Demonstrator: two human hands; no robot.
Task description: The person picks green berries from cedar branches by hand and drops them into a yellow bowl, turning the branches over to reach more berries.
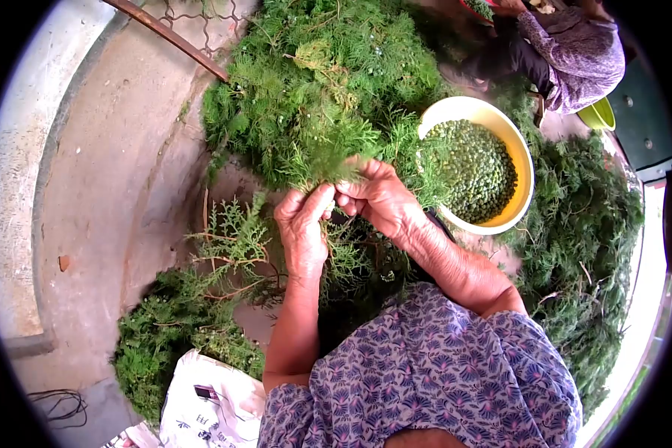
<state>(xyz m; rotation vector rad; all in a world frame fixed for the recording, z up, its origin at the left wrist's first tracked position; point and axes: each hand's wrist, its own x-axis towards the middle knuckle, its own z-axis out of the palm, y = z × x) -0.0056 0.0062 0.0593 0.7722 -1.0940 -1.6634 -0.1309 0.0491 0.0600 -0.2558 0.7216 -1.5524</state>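
Note:
My left hand [304, 222] is closed, thumb against fingers, on a green cypress-like sprig [325, 160] whose feathery tip points up and away from me. My right hand [384, 198] meets it at the fingertips, also pinched on the sprig near its base. What lies between the fingertips is partly hidden. Close to the right hand stands a yellow bucket [525, 175] with a white rim, partly filled with small round green cones [474, 168]. Beyond both hands rises a large heap of cut evergreen branches [336, 60].
More branches lie in a pile [582, 246] on the right and another [164, 321] at lower left. A white sack [205, 403] sits near my left elbow. Another person [579, 56] works at upper right beside a yellow-green container [599, 116]. A wooden pole [168, 36] lies upper left.

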